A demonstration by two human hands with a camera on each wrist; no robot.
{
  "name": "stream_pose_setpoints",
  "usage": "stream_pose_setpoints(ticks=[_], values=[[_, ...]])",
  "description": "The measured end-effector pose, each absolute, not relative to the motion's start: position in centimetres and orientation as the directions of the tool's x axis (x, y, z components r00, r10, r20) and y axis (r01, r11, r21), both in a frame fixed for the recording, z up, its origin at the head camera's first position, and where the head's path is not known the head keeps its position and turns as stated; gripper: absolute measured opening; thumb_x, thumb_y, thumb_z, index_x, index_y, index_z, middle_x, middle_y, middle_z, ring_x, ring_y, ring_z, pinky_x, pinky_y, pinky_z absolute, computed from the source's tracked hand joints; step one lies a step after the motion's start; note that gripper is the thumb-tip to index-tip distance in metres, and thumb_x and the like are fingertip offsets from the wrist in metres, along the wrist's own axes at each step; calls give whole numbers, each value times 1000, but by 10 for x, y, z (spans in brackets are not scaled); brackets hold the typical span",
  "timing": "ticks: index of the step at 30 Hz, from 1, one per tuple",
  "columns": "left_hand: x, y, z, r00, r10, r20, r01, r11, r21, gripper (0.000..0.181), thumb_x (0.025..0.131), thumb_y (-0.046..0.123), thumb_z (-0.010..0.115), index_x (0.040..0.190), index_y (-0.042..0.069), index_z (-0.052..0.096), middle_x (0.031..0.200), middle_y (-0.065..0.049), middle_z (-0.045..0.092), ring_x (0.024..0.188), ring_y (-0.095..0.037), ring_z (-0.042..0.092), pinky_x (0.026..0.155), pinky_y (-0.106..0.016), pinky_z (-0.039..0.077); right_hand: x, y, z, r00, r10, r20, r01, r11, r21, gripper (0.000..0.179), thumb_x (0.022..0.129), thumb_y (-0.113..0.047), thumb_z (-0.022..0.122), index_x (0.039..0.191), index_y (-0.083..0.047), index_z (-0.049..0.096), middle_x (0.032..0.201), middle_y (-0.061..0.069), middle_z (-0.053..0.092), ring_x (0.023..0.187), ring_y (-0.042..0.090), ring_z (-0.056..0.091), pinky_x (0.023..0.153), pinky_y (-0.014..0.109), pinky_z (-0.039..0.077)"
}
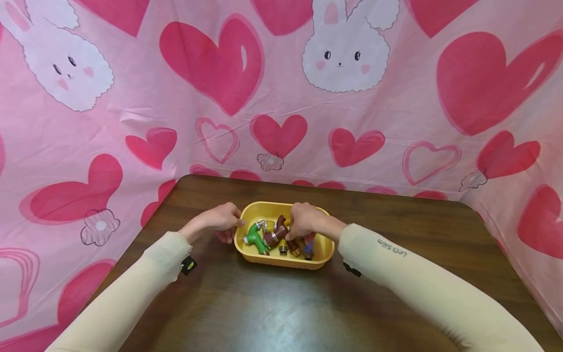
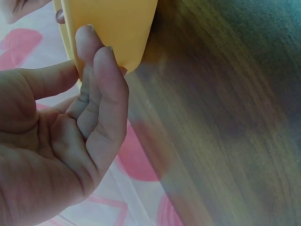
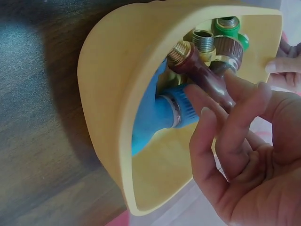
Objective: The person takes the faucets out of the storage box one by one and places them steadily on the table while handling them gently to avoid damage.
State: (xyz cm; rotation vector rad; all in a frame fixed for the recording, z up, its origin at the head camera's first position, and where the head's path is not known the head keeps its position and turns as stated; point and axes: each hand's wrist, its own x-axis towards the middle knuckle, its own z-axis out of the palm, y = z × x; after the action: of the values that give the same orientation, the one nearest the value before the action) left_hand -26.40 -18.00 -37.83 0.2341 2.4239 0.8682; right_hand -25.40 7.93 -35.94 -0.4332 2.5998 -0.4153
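A yellow plastic tub (image 1: 281, 263) stands on the table with several Y-shaped pipe fittings inside. My left hand (image 1: 223, 221) holds the tub's left end, thumb at the rim (image 2: 70, 42) and fingers against the outer wall. Reaching in from the right, my right hand (image 1: 304, 220) pinches a brown Y-shaped pipe fitting (image 3: 202, 73) between thumb and fingers. A blue fitting (image 3: 157, 115) with a ribbed collar lies beside those fingers. At the tub's left lies a green fitting (image 1: 255, 238), and a yellow one (image 1: 283, 248) sits near the middle, partly covered.
The dark wooden table (image 1: 264, 308) extends around the tub. Behind and at both sides hangs a pink cloth (image 1: 281, 102) printed with hearts and rabbits. Pale sleeves (image 1: 396, 269) cover both forearms, and small black devices (image 1: 188, 265) sit at the wrists.
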Motion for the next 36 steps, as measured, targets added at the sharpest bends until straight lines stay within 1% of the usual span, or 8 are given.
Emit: stream_pose_setpoints(ticks=[5,8,14,18,24,28,34,36], values=[[-264,-180,-378,-832,339,-439,-17,776,631,21,109,13,57,111,-5,69,67,-11,64,52,-15,65,54,-33,59,-255,78,-360,-842,-335,-423,-192,919,-345,33,87,-27,90,75,0,77,69,11,73,40,12,57,63,40,63],[-264,-180,-378,-833,340,-436,-14,775,631,21,109,12,57,111,-5,70,67,-11,65,52,-15,65,54,-33,60,-253,77,-360,-843,-323,-430,-184,925,-332,32,87,-28,90,77,0,77,64,7,69,41,12,57,64,40,63],[-266,-182,-377,-833,339,-437,-17,774,632,21,108,12,58,113,-5,70,67,-11,65,52,-15,64,55,-33,60,-249,76,-363,-849,-332,-412,-200,922,-332,30,87,-27,90,75,-2,77,54,3,63,42,13,59,59,38,62],[-266,-182,-376,-833,344,-434,-12,772,635,21,108,12,59,112,-4,71,68,-11,65,52,-15,64,55,-33,60,-248,77,-366,-862,-319,-394,-190,924,-332,32,85,-26,91,71,-3,74,55,4,63,42,13,59,56,36,60],[-266,-181,-376,-834,336,-438,-22,773,634,21,108,12,59,113,-4,71,67,-11,65,51,-15,64,54,-33,60,-249,79,-370,-872,-300,-386,-175,929,-327,32,84,-27,92,70,-4,75,54,3,65,42,12,59,50,32,57],[-267,-181,-376,-833,336,-440,-25,771,636,21,108,12,59,114,-4,71,66,-11,65,51,-15,64,54,-33,60,-250,80,-372,-877,-295,-379,-173,930,-324,36,84,-29,92,65,-7,71,53,3,64,42,12,59,46,29,55],[-266,-182,-376,-830,343,-440,-21,768,640,21,108,11,58,112,-5,71,66,-10,64,51,-15,64,54,-32,59,-249,78,-372,-878,-287,-384,-163,932,-325,37,83,-32,93,67,-6,72,54,3,65,43,13,60,53,34,59],[-265,-182,-377,-830,344,-439,-22,766,642,21,108,11,58,112,-5,71,66,-10,64,51,-14,64,54,-32,59,-248,77,-373,-879,-287,-382,-163,932,-325,36,83,-32,93,68,-6,74,54,4,65,44,13,62,53,34,59]])
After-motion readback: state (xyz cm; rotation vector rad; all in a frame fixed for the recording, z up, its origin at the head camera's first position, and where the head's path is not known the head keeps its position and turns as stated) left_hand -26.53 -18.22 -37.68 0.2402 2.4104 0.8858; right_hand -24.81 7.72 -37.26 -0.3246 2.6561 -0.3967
